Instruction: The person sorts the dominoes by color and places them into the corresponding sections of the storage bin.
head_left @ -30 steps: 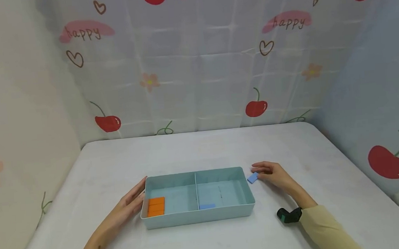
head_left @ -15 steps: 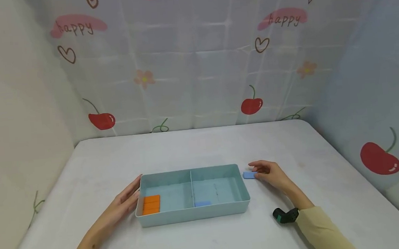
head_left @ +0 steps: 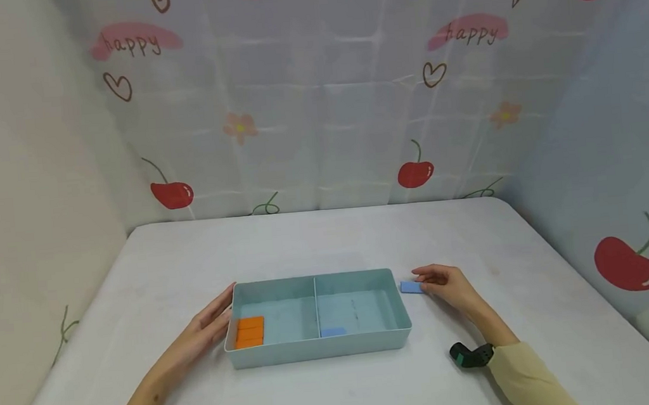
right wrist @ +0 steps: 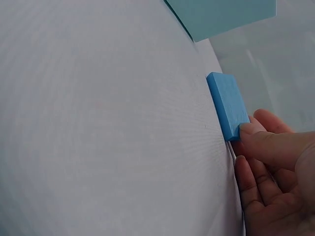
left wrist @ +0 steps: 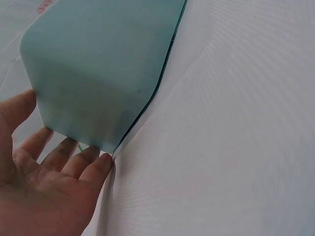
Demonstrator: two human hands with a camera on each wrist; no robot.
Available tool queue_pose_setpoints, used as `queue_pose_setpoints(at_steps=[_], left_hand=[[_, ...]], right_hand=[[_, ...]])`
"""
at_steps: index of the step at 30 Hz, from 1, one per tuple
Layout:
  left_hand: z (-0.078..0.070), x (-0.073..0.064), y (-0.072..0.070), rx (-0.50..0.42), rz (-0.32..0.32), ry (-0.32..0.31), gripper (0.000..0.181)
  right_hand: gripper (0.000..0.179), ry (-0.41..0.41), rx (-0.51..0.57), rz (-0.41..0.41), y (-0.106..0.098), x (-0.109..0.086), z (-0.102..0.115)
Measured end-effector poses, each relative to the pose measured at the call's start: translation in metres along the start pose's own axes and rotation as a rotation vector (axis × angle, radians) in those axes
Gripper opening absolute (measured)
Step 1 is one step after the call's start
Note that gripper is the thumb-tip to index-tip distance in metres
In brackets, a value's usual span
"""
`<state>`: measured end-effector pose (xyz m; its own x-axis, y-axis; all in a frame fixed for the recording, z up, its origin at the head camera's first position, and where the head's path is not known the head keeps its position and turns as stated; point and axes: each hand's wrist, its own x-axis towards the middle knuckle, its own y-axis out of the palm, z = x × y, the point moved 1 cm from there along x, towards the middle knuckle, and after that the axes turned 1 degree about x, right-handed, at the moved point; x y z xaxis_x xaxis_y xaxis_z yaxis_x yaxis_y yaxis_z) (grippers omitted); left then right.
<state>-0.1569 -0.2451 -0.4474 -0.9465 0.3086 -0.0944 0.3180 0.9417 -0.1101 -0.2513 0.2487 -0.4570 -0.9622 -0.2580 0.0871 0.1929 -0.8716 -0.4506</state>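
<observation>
A pale teal tray (head_left: 319,350) with two compartments sits on the table. My left hand (head_left: 207,325) rests against its left end; in the left wrist view the fingertips touch the teal wall (left wrist: 83,88). Just off the tray's right end, my right hand (head_left: 451,289) pinches a blue rectangular block (head_left: 411,287) between thumb and fingers. The right wrist view has this blue block (right wrist: 229,103) at the tabletop, its far end pointing toward the tray. Several orange blocks (head_left: 249,332) lie together at the left of the left compartment. Another blue piece (head_left: 333,332), partly hidden by the front wall, lies in the right compartment.
The divider (head_left: 317,308) separates the two compartments. A white-covered table (head_left: 340,398) extends around the tray. Behind it hangs a curtain (head_left: 320,145) with cherry prints, and similar printed sheets stand at both sides. A black wrist device (head_left: 471,355) sits on the right forearm.
The blue block in my right hand has turned from a slant to lie nearly sideways, its free end toward the tray. My left hand stays at the tray's left end. The head view shifts slightly.
</observation>
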Motion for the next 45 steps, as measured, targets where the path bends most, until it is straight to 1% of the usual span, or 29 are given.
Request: queue_pose_setpoints(at_steps=[4, 7, 9, 14, 20, 25, 29, 30, 32, 34, 37, 39, 42, 45], left_hand=[[0.0, 0.002, 0.001, -0.005, 0.004, -0.002, 0.057], [0.001, 0.002, 0.002, -0.013, 0.012, 0.012, 0.056], [0.002, 0.001, 0.003, -0.015, 0.006, 0.005, 0.056], [0.004, -0.003, 0.003, -0.022, -0.014, -0.023, 0.057], [0.006, -0.007, 0.001, -0.028, -0.02, -0.039, 0.057], [0.005, -0.011, -0.002, -0.02, -0.023, -0.033, 0.057], [0.005, -0.013, -0.004, -0.017, -0.019, -0.032, 0.057], [0.004, -0.013, -0.004, -0.016, -0.014, -0.031, 0.057], [0.004, -0.013, -0.004, -0.011, -0.01, -0.029, 0.057], [0.003, -0.012, -0.005, -0.007, -0.012, -0.026, 0.057], [0.001, -0.01, -0.006, -0.005, -0.017, -0.025, 0.057], [0.0, -0.007, -0.005, -0.01, -0.015, -0.018, 0.057], [0.0, -0.002, -0.003, -0.014, -0.01, -0.008, 0.057], [0.0, 0.004, 0.0, -0.013, -0.009, -0.005, 0.057]], right_hand=[[0.029, -0.002, -0.008, -0.02, -0.002, -0.003, -0.002], [0.028, 0.002, -0.006, -0.036, -0.003, -0.004, -0.003], [0.029, 0.012, 0.002, -0.037, -0.002, -0.004, -0.004], [0.033, 0.079, 0.047, -0.061, 0.0, -0.002, -0.003], [0.035, 0.156, 0.112, -0.11, 0.002, -0.004, 0.004], [0.036, 0.157, 0.164, -0.117, 0.004, -0.005, 0.017], [0.039, 0.137, 0.168, -0.12, 0.006, -0.005, 0.031], [0.04, 0.126, 0.168, -0.12, 0.007, -0.005, 0.035], [0.036, 0.082, 0.219, -0.123, 0.008, -0.002, 0.031], [0.039, 0.071, 0.222, -0.109, 0.01, -0.001, 0.039], [0.04, 0.083, 0.235, -0.097, 0.013, 0.001, 0.05], [0.045, 0.121, 0.191, -0.092, 0.013, -0.001, 0.067], [0.045, 0.136, 0.216, -0.09, 0.013, 0.0, 0.076], [0.046, 0.142, 0.243, -0.071, 0.014, -0.001, 0.083]])
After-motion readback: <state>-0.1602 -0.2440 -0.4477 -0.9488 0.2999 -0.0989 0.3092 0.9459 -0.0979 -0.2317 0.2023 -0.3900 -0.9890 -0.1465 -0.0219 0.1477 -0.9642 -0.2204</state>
